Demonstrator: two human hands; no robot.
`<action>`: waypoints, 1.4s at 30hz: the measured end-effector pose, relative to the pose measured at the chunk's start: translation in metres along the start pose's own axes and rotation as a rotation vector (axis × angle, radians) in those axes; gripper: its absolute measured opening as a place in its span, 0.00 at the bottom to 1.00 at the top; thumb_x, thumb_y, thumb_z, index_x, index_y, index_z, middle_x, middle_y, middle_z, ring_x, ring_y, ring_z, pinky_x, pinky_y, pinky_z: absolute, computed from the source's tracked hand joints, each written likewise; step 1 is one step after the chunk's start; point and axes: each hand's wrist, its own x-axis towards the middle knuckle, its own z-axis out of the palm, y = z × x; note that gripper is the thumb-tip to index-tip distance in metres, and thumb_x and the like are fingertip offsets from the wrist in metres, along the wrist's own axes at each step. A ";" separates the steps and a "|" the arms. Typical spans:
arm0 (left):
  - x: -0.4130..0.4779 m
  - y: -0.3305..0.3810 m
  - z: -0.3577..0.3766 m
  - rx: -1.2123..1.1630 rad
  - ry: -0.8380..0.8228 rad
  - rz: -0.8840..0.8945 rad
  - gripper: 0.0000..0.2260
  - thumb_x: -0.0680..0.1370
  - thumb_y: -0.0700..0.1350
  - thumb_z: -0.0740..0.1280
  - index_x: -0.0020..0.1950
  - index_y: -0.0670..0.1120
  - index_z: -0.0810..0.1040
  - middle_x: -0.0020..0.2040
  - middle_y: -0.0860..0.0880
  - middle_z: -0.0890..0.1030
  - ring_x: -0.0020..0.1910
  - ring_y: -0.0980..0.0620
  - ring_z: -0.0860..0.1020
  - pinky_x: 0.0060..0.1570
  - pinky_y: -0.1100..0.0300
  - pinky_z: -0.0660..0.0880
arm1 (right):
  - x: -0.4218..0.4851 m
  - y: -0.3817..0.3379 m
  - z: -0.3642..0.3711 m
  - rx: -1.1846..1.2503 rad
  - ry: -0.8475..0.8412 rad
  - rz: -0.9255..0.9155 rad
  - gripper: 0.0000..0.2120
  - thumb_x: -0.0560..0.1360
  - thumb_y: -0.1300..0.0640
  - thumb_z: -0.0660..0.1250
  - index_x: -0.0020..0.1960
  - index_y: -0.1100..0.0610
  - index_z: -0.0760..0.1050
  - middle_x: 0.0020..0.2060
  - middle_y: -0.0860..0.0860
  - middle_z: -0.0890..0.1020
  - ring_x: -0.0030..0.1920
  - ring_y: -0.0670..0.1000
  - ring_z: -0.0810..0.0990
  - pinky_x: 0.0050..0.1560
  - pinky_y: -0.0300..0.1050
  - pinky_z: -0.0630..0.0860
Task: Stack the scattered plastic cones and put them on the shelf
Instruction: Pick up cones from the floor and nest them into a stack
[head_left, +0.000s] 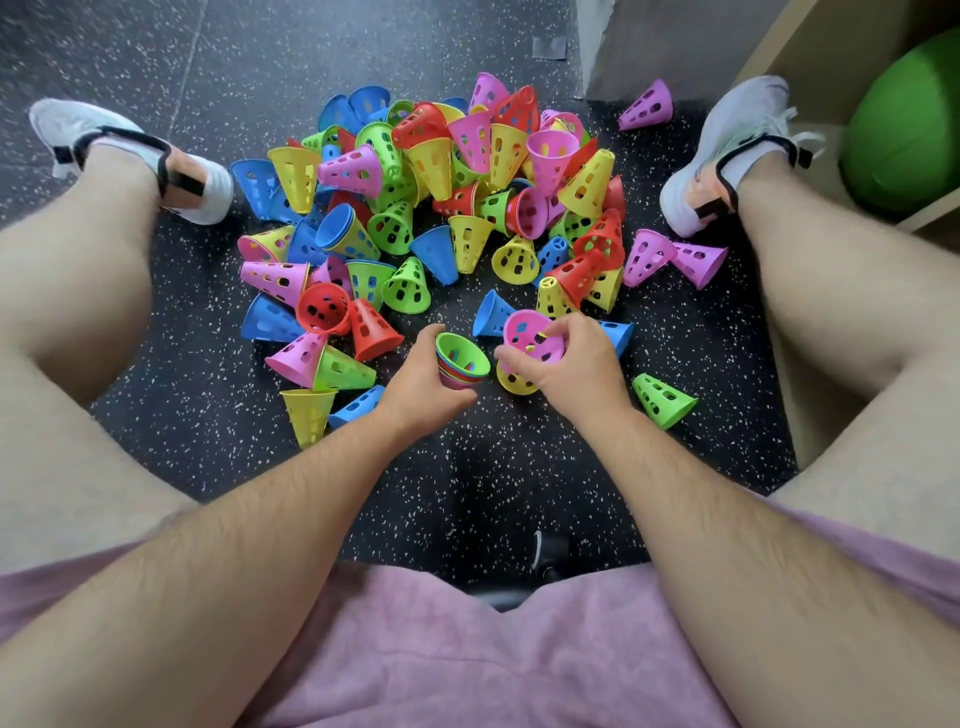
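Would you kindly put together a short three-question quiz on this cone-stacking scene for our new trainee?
1. True or false: the left hand holds a stack of nested cones with a green one on top.
2. What colour is the single cone that the right hand pinches? A) blue B) pink C) red
3. Fill in: the green ball sits inside the wooden ____.

Key: 1 true; 2 B; 3 shelf.

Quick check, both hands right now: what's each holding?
Left hand: grips the stack, green cone on top.
Right hand: grips a pink cone.
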 end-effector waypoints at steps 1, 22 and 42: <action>-0.001 0.001 0.001 -0.007 -0.011 0.011 0.37 0.71 0.42 0.76 0.76 0.51 0.63 0.56 0.54 0.78 0.52 0.56 0.80 0.50 0.62 0.75 | 0.001 -0.003 -0.001 0.049 0.019 0.001 0.34 0.62 0.28 0.74 0.57 0.49 0.71 0.53 0.44 0.75 0.53 0.46 0.76 0.56 0.50 0.77; 0.005 0.010 0.016 -0.114 -0.024 0.122 0.32 0.69 0.50 0.83 0.67 0.51 0.70 0.58 0.56 0.78 0.54 0.65 0.76 0.46 0.79 0.68 | 0.025 0.004 0.026 -0.034 -0.018 -0.110 0.14 0.84 0.50 0.56 0.55 0.53 0.79 0.48 0.46 0.79 0.56 0.52 0.76 0.58 0.49 0.72; 0.007 -0.011 0.015 -0.057 -0.057 0.046 0.33 0.68 0.52 0.83 0.67 0.53 0.70 0.58 0.57 0.79 0.55 0.63 0.78 0.46 0.73 0.70 | 0.020 0.030 0.034 -0.387 -0.375 0.066 0.20 0.79 0.43 0.67 0.68 0.48 0.71 0.62 0.54 0.69 0.53 0.57 0.77 0.55 0.52 0.75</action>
